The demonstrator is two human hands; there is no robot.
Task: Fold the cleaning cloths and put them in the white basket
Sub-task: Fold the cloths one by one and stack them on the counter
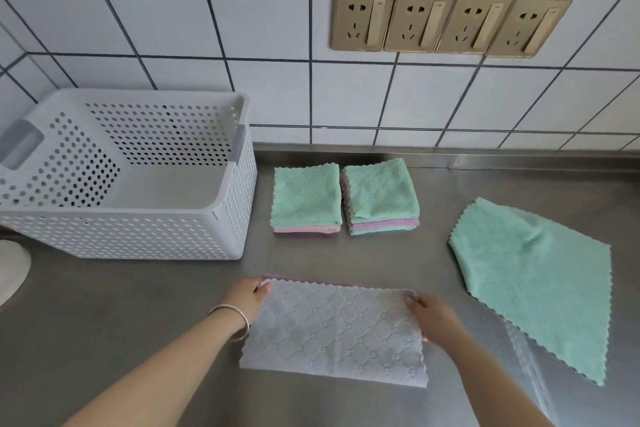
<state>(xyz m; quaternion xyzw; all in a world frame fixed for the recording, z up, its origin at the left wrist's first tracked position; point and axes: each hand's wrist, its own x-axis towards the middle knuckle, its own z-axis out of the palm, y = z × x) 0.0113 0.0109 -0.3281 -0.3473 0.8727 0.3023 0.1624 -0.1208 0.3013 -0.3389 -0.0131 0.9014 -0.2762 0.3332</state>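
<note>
While both hands pinch the lilac cloth's [334,329] far corners, two folded stacks [344,199] sit beside the basket [138,236].

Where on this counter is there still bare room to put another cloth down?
Bare steel counter lies between the white basket and the cloth being folded; another strip runs behind the spread green cloth. The middle, by the two folded stacks, is crowded.

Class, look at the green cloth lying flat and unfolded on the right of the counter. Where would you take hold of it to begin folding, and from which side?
Take the green cloth by two neighbouring corners, probably the near corner and the right one, coming from the front. It lies spread like a diamond on the steel counter, so its corners are free. A pinch grip from above should lift them.
</note>
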